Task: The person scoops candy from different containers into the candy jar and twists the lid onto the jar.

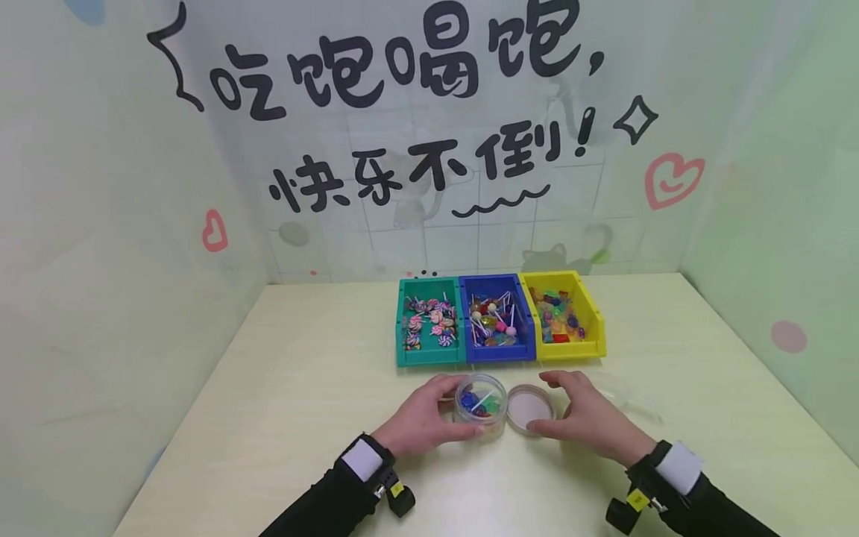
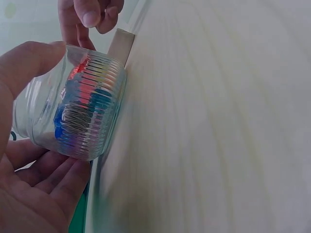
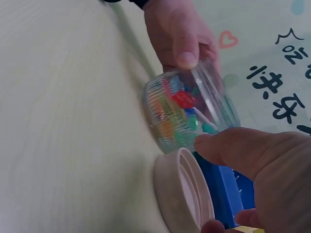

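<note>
My left hand [image 1: 424, 419] grips a clear jar [image 1: 482, 403], thumb on the near side and fingers around the far side. The jar stands upright and uncapped, with blue, green and red pieces and a white stick inside. Its ribbed wall shows in the left wrist view. Just right of it a pale pinkish lid [image 1: 530, 407] lies flat, hollow side up. My right hand [image 1: 596, 419] is spread around the lid's right side, thumb by the near edge. In the right wrist view, fingertips [image 3: 214, 226] are close to the lid's rim; whether they touch it I cannot tell.
Behind the jar three joined bins stand in a row: green [image 1: 430, 356] with swirl-patterned candies, blue [image 1: 499, 353] with lollipops, yellow [image 1: 570, 350] with colourful translucent pieces. A faint transparent item [image 1: 631, 399] lies right of the right hand. Walls border the table [image 1: 322, 358].
</note>
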